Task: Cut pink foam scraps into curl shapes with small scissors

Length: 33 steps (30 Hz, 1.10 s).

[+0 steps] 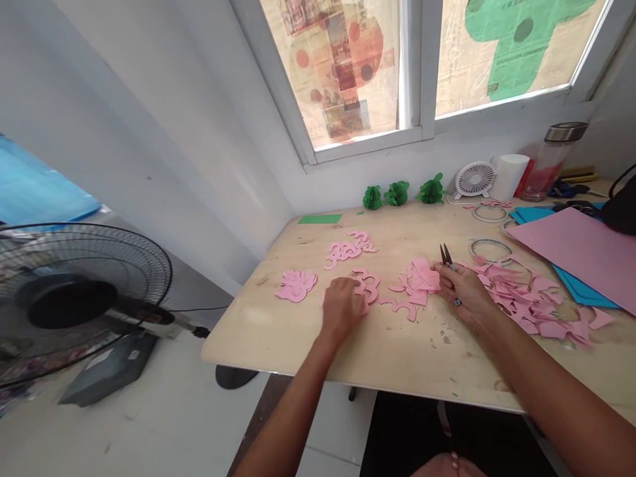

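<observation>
Wooden table (248,338) spans the middle of the view, against the wall below a window (422,126) covered with printed paper. Standing fan (69,301) is on the floor, off the table's left side. On the table's right part, a pink sheet (586,252) lies partly over blue sheets (576,285); loose pink scraps (546,301) form a heap beside them. Left hand (342,305), palm down with fingers curled, is at the left edge of the middle pink cutouts (370,288); fingertips are hidden, so whether it grips a piece cannot be told. Right hand (464,291) is closed around the scissors (447,257), blades pointing away from the body, tips slightly parted; nothing is seen between the blades. Its fingertips are next to a cluster of pink pieces (417,278), contact unclear. Pink cutouts with scalloped edges also lie in a left stack (297,285) and a far group (348,250). Along the wall, left to right: three green paper ornaments (397,193), a small white fan (475,180), a white cylinder (510,177) and a glass bottle (549,162) with a metal lid. Green strip (319,219) lies flat near the table's far left corner. Two metal rings (490,250) lie between the small white fan and the scraps.
</observation>
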Each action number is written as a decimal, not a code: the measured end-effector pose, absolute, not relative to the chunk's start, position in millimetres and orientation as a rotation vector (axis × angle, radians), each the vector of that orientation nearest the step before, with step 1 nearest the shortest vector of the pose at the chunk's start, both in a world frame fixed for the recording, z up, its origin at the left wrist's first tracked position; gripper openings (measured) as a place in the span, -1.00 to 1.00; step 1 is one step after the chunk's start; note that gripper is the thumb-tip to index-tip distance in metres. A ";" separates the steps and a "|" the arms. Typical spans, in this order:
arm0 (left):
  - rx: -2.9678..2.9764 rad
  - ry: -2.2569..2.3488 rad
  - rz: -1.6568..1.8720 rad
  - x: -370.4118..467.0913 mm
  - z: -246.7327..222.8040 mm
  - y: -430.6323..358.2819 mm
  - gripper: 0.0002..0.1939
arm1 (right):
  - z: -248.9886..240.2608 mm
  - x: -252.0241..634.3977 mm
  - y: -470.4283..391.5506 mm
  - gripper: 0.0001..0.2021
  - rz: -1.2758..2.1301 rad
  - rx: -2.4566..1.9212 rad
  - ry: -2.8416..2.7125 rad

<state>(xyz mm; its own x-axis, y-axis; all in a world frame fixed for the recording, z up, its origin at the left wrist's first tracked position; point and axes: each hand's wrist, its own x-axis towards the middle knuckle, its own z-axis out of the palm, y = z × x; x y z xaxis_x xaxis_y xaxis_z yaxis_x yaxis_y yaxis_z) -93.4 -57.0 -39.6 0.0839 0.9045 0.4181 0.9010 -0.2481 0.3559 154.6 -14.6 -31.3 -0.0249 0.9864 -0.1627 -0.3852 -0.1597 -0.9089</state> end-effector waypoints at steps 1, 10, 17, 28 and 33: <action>2.461 1.760 0.821 -81.9 -42.0 -59.1 -0.83 | -31.1 154.8 -14.7 -0.78 1.482 -1.028 -0.825; 2.809 1.519 0.434 -42.9 -49.8 -49.7 -0.83 | -30.0 155.4 -16.4 -0.80 1.494 -1.022 -0.848; 2.842 1.554 0.507 -53.1 -54.0 -76.2 -0.85 | -30.4 157.0 -17.6 -0.79 1.510 -1.005 -0.861; 2.487 1.995 0.774 -90.0 -54.2 -82.3 -0.84 | -24.1 162.8 -16.1 -0.82 1.500 -0.845 -0.775; 2.444 1.751 0.871 -47.9 -45.3 -63.3 -0.85 | -24.4 165.1 -14.9 -0.84 1.495 -0.806 -0.752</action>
